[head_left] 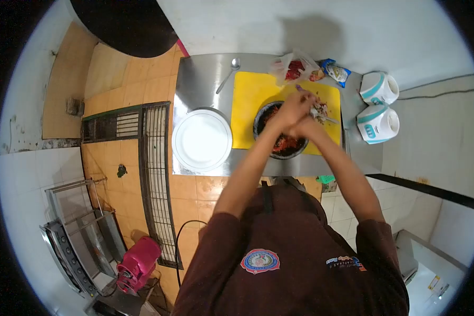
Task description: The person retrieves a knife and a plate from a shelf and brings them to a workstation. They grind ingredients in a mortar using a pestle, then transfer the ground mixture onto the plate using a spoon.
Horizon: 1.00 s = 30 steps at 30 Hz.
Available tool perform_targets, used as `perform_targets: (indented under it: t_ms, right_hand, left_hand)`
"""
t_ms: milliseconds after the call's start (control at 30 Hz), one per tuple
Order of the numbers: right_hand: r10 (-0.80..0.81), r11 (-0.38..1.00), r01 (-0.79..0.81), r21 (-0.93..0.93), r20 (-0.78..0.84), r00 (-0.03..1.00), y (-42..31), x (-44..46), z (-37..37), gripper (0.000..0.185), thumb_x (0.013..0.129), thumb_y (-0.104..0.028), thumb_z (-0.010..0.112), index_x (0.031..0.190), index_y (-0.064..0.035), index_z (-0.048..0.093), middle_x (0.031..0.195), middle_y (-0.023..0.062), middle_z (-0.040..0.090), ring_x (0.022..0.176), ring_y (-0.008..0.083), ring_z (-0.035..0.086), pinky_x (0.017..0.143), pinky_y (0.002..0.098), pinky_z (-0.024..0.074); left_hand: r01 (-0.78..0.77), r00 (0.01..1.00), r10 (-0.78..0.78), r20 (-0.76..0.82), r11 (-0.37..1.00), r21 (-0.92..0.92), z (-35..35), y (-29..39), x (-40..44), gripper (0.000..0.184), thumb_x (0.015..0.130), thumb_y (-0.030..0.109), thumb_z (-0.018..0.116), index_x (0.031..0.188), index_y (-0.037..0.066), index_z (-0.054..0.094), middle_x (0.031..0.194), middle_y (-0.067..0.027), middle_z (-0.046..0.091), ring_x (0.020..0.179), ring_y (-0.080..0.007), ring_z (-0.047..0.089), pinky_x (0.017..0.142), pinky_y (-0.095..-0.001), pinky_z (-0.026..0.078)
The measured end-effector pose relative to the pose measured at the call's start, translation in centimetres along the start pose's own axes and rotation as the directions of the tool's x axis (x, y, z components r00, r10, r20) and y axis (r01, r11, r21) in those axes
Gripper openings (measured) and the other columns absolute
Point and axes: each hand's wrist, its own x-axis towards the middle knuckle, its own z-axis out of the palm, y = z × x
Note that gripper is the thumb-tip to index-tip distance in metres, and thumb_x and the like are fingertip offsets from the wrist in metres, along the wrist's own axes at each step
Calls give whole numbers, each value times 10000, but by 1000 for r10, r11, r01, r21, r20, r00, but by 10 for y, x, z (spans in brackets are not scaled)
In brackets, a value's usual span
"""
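The left hand [294, 106] and right hand [303, 126] overlapped, fingers seemingly curled; whether they gripped anything could not be told. One dark bowl [256, 129] of red food [287, 143] sat directly beneath, perhaps so both arms could bear down. One yellow board [243, 110] lay under it, probably shielding the table [203, 79]. One spoon [227, 76] lay farther left; two white machines [377, 126] stood right.

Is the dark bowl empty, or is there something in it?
Not empty: red food shows inside the bowl. Cannot tell how full; the left hand and right hand hide part.
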Motion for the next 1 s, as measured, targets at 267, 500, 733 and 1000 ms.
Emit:
perform_targets:
  t_ms: [267,500,733,1000]
  right_hand:
    - [1,1000,-5,-22,-176,984,-3,-59,32,416,913,-414,622,1219,-139,684,1248,171,672,1186,346,599,1068,475,431]
    - [32,998,-40,-43,-176,984,-14,-42,46,438,923,-423,607,1263,-151,653,1307,168,634,1222,348,578,1073,500,421]
    - [23,998,-21,67,-32,999,7,-32,6,462,933,-433,592,1307,-163,621,1366,165,596,1259,350,556,1078,526,411]
    - [73,995,-81,-60,-120,990,-32,-60,53,491,944,-443,576,1357,-177,585,1434,161,553,1300,352,532,1084,554,399]
  left_hand:
    - [-188,977,205,-54,956,226,49,50,-42,225,954,199,598,986,-4,690,866,-166,734,772,-278,722,758,-393,551]
    - [-87,993,86,-83,996,-6,41,7,-54,205,976,149,597,940,-30,690,726,-127,696,681,-194,714,681,-345,565]
    - [-131,991,130,-9,990,-49,28,49,-10,218,994,168,618,1027,-40,677,887,-152,721,660,-191,691,674,-354,560]
    - [-96,995,96,-14,995,-28,35,8,-66,229,971,170,600,954,-40,690,745,-181,700,684,-198,706,674,-357,539]
